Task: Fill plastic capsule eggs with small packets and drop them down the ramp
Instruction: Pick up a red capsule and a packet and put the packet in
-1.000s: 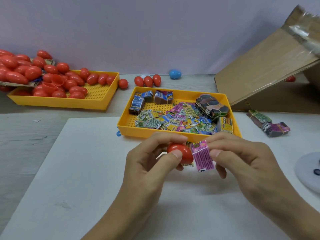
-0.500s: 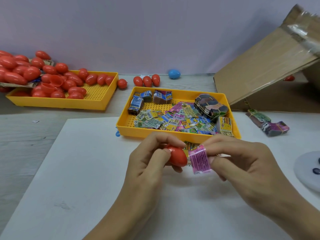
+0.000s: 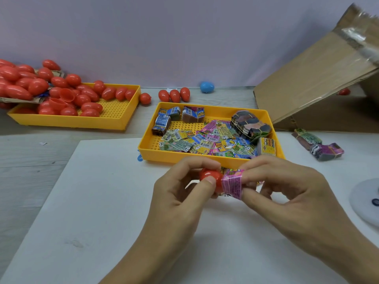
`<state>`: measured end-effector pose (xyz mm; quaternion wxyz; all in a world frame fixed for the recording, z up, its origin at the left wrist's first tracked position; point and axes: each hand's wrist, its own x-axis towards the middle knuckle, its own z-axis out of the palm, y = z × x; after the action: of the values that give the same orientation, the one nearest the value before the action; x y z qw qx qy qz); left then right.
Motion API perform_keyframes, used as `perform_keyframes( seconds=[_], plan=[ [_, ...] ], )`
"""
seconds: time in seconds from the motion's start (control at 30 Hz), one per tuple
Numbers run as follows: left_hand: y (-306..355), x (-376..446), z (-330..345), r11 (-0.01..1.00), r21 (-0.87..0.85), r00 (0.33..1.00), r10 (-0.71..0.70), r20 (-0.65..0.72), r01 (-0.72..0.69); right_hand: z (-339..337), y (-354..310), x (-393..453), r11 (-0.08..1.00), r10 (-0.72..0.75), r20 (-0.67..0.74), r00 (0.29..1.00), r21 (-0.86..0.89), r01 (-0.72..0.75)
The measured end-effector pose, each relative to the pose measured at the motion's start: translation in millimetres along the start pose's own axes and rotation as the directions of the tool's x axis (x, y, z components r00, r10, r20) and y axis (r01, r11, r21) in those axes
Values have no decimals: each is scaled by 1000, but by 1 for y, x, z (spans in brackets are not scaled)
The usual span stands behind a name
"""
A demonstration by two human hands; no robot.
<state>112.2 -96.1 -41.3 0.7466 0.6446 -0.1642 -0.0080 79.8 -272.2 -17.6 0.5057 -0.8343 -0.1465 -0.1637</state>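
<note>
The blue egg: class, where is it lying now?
In the head view, the blue egg lies against the back wall, right of three red eggs.

Little legible text is found. A digit reading "6" or "9" is seen printed in a white corner on several of the loose packets lying in the near yellow tray; which of the two it is cannot be settled, since the packets lie at all angles. Barcodes are seen on many of these packets and on the banded bundles at the tray's far left corner. Dense small print is noted on the pink packet, but no word of it can be read.
</note>
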Motion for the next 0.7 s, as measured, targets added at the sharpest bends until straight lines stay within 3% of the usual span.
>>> perform_keyframes(
  seconds=[0.2,0.37,0.7],
  plan=[
    [0,-1,0,1000,-21,1000,-6,-1,6,-1,0,0,999,-26,-16,1000,-43,25],
    [1,0,1,999,-28,999,-38,-25,38,-3,-3,1,977,-142,-36,989,-166,134],
    [3,1,1,998,-2,997,-70,34,70,-9,-2,-1,907,-228,70,971,-348,238]
  ],
)
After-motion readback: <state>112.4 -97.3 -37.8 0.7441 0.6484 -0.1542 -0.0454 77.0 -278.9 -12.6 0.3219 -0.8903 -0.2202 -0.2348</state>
